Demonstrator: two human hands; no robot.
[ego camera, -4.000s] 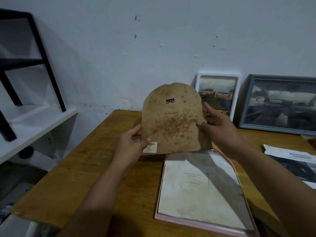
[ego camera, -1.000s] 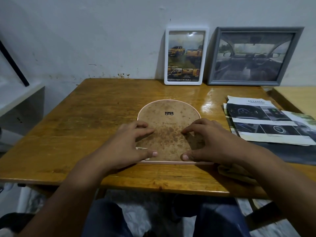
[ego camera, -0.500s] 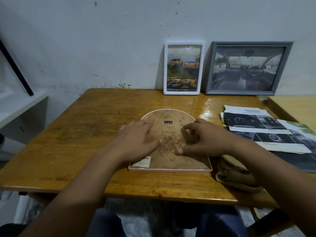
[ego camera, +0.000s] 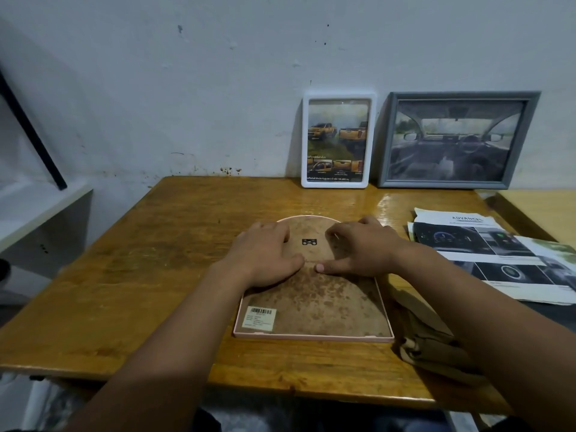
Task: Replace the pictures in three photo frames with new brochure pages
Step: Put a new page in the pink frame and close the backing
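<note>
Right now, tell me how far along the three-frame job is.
Looks done: the white frame and the grey frame stand against the wall showing truck pictures. In hand: the pink arched frame lies face down, and the left hand and right hand press its brown backing board into it. Left: securing that backing and standing the frame up. Brochure pages lie to the right.

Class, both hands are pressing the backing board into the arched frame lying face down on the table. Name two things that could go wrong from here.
1. Both hands, left hand and right hand, press near the arched top of the backing board; its lower end may stay unseated.
2. The pink frame lies near the table edge, so a push might slide it off.
</note>
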